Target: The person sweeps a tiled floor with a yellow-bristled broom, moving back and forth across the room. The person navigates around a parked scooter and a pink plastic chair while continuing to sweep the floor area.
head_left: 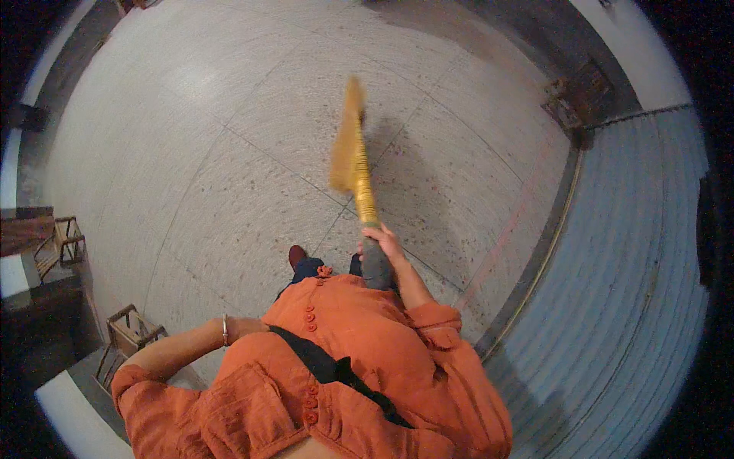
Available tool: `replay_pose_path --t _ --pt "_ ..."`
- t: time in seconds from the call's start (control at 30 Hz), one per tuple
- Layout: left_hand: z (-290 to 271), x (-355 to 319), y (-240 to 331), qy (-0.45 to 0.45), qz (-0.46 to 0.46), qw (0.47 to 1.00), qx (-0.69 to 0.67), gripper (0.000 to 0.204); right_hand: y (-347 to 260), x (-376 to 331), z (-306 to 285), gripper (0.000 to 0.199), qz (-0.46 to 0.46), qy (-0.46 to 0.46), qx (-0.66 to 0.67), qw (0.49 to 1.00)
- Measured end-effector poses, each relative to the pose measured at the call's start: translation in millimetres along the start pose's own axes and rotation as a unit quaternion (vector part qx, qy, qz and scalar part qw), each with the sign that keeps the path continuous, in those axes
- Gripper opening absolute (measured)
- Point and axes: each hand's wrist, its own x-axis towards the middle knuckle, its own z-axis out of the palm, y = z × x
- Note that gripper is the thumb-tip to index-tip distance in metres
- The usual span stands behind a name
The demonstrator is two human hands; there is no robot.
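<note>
My right hand (388, 243) is wrapped round the grey handle of a short broom (361, 172). Yellow binding runs along the broom's neck, and its yellow-brown bristles fan out ahead of me, blurred by motion. The broom is over the speckled floor (229, 168), where many small dark bits lie scattered. On the other side, my left hand (251, 327) rests against my orange shirt at the waist. Its fingers are hidden by the shirt; a bangle circles that wrist.
A blue corrugated shutter (627, 268) runs along the right side. Small wooden stools or stands are at the left (134, 329) and the far right (566, 103). Furniture with a brown top (27, 233) stands at the left edge. My shoe (297, 255) shows below me.
</note>
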Motion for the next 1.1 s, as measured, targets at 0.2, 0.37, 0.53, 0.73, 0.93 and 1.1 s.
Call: replay_pose_path --t 0.2,0.37,0.53,0.73,0.93,1.1 --pt "-36 37 10 -0.022 0.09 0.995 0.028 0.023 -20 -64 -74 0.034 -0.094 0.187 0.017 0.978" --pt "-72 59 58 -0.056 0.074 0.996 0.003 0.023 3 -63 -184 0.034 -0.148 0.369 0.049 0.916" --pt "-46 53 5 -0.06 0.084 0.995 -0.01 0.023 4 -50 -306 0.031 -0.045 0.408 0.107 0.905" --pt "-32 31 37 -0.018 0.031 0.998 -0.046 0.025 18 5 -282 0.036 -0.023 0.381 0.059 0.923" --pt "2 6 12 0.017 0.022 0.999 -0.028 0.025 53 91 -136 0.044 -0.049 0.503 -0.117 0.855" --pt "10 -8 17 0.011 0.001 1.0 -0.022 0.026 102 131 -20 0.061 -0.101 0.297 -0.204 0.927"
